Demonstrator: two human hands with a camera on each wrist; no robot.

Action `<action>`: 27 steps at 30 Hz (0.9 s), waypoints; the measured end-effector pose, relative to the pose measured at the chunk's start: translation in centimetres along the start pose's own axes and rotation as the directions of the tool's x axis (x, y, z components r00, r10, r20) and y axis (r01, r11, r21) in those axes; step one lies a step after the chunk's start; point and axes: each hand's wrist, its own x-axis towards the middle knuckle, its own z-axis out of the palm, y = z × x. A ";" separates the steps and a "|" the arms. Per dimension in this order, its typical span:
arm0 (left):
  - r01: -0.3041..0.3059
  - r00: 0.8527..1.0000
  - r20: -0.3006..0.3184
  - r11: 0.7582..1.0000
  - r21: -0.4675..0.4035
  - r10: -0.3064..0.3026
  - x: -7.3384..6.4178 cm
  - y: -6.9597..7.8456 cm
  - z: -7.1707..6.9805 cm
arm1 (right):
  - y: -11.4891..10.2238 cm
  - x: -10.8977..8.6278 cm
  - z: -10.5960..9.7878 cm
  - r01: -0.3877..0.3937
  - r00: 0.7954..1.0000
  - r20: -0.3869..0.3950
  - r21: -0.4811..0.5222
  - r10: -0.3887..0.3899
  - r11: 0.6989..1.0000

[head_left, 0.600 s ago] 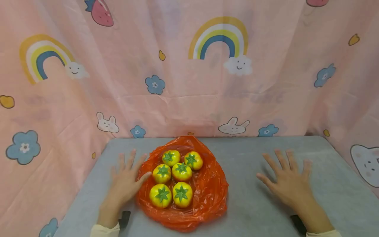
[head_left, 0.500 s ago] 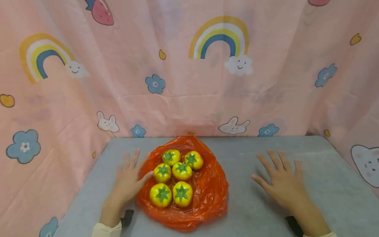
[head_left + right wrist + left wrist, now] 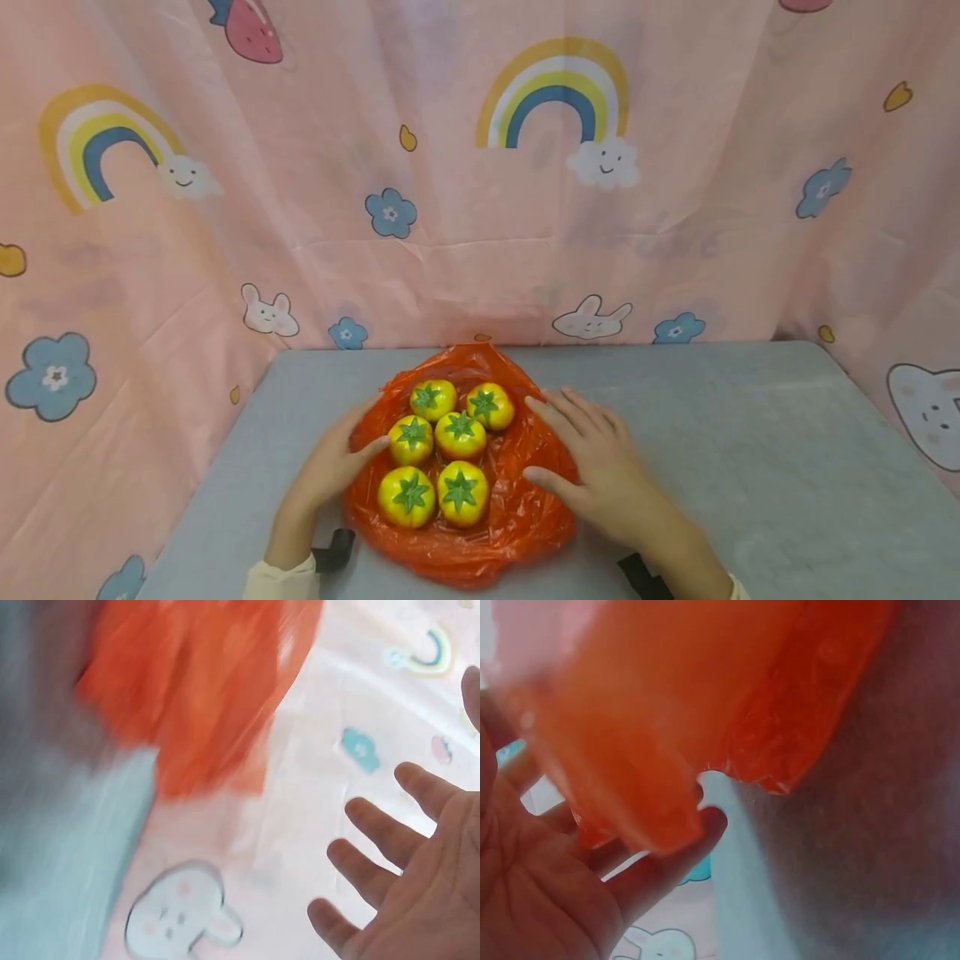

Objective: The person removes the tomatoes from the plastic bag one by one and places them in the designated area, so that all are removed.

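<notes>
Several yellow fruits [image 3: 462, 493] with green star-shaped tops, like persimmons, sit in a spread-out red plastic bag [image 3: 532, 521]. At the bag's left side is my left hand [image 3: 318, 471], fingers extended and thumb pointing at the fruits. The left wrist view has this hand's fingers [image 3: 664, 870] close against the bag's crinkled edge [image 3: 795, 742]; contact is unclear. My right hand [image 3: 603, 467] is over the bag's right edge, fingers spread and holding nothing. In the right wrist view its fingers [image 3: 382, 829] stand apart from the red plastic [image 3: 202, 712].
The bag lies on a grey table [image 3: 750, 467], whose surface extends to its right. A pink printed curtain [image 3: 480, 200] hangs behind the table and along both sides. Dark straps [image 3: 333, 550] show at the wrists.
My right hand has swept left from over the table to the bag's right edge. The left hand has shifted slightly right along the bag. The fruits and bag look unmoved.
</notes>
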 end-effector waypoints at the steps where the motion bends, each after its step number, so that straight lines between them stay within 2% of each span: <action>1: 0.006 1.000 0.005 1.000 -0.016 -0.006 0.0 -0.1 0.0 | -0.5 0.2 0.2 -0.002 1.000 0.022 0.028 0.002 1.000; 7: 0.033 0.999 -0.008 0.999 -0.042 -0.033 -0.1 -0.4 0.2 | -2.8 1.0 1.6 -0.011 0.989 0.150 0.183 -0.016 0.983; 14: 0.082 0.996 -0.017 0.995 -0.051 -0.083 -0.1 -0.3 0.4 | -3.1 1.7 3.9 -0.044 0.956 0.290 0.290 -0.044 0.956; 17: 0.093 0.995 -0.022 0.995 -0.046 -0.094 -0.1 -0.2 0.3 | -2.9 2.0 4.8 -0.037 0.946 0.316 0.310 -0.066 0.950; 22: 0.105 0.994 -0.026 0.994 -0.043 -0.106 -0.1 -0.2 0.2 | -2.7 2.3 5.9 0.016 0.940 0.318 0.315 -0.122 0.949; 27: 0.089 0.995 -0.039 0.995 -0.036 -0.090 -0.1 -0.2 0.2 | -2.5 2.4 6.2 0.024 0.935 0.331 0.295 -0.126 0.955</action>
